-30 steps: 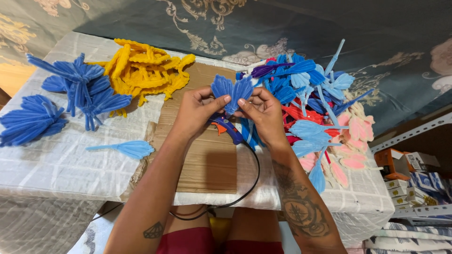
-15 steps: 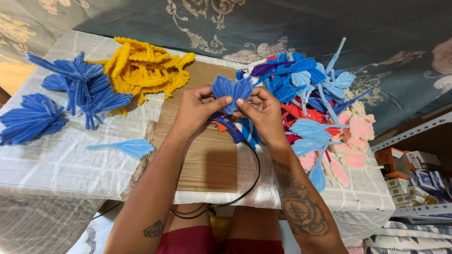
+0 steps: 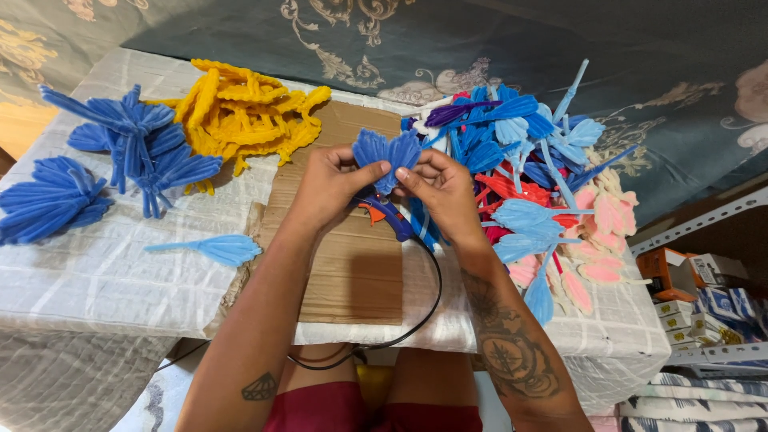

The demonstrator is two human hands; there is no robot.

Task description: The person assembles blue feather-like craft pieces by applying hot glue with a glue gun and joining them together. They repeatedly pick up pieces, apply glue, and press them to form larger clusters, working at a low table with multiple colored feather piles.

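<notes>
Blue glue gun [image 3: 390,218] under hands; yellow fuzzy-wire petal heap [image 3: 244,112] beyond. Left hand [image 3: 328,186], right hand [image 3: 442,188] pinch blue fuzzy-wire fan-shaped petal cluster [image 3: 387,152], fanned upward, away.

Small boxes stacked at the lower right, beside the table.

An orange carton [image 3: 663,270] stood at the right edge of the view, just past the table's corner, under a slanted grey metal rail. Beside it sat a white box [image 3: 706,268] with dark print, and to its right a cluster of blue-and-white packets [image 3: 730,305]. Lower down, small white boxes [image 3: 670,310] were piled together. What was printed on them was too small to tell. No signs or screens showed.
</notes>
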